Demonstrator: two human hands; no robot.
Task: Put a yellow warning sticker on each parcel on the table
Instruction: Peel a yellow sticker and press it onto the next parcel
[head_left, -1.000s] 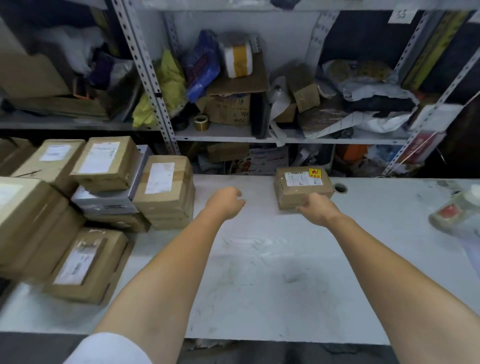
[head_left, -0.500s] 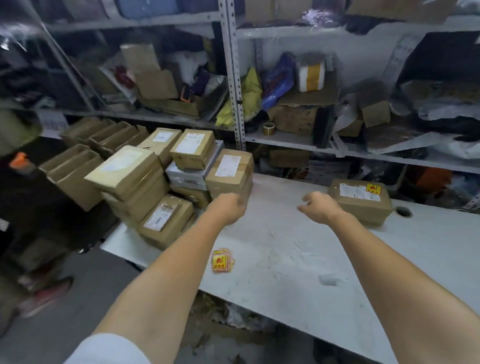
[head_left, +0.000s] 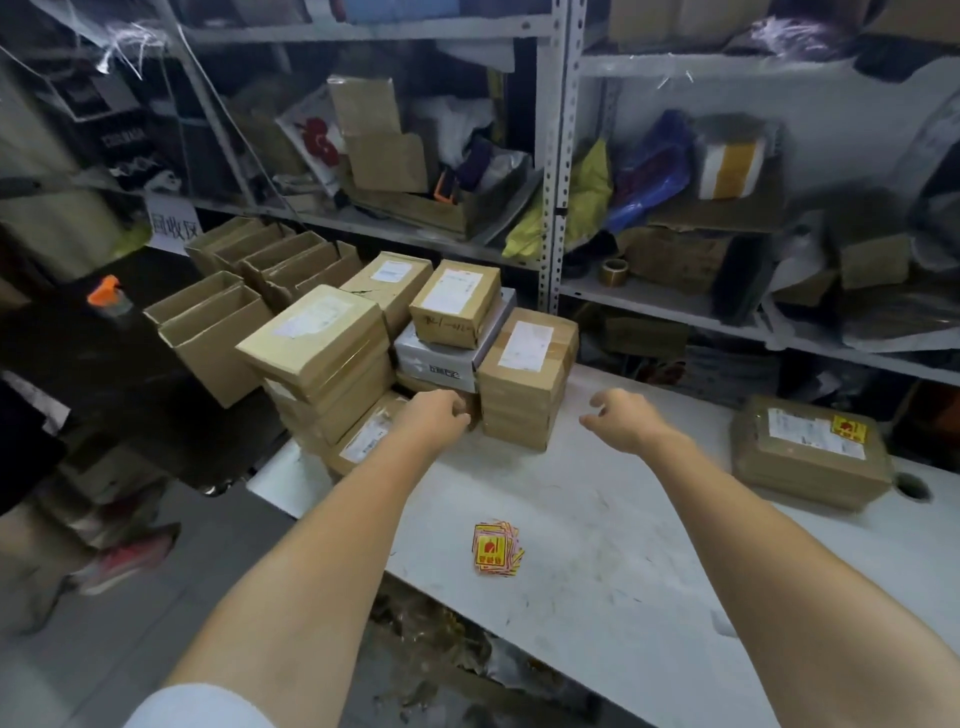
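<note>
White table (head_left: 597, 561): left hand (head_left: 436, 415) has reached the parcel stack (head_left: 524, 374), grip unclear; right hand (head_left: 618, 418) hovers spread.

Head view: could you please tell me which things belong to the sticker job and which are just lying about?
Job: stack of yellow warning stickers; brown cardboard parcel bearing a yellow sticker; pile of unstickered brown cardboard parcels.
Lying about: brown tape roll; empty open cardboard boxes; yellow plastic bag.

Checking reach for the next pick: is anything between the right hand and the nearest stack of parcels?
Nothing visible. Only bare table lies between the right hand and the stack; the left hand is at the stack's other side.
</note>
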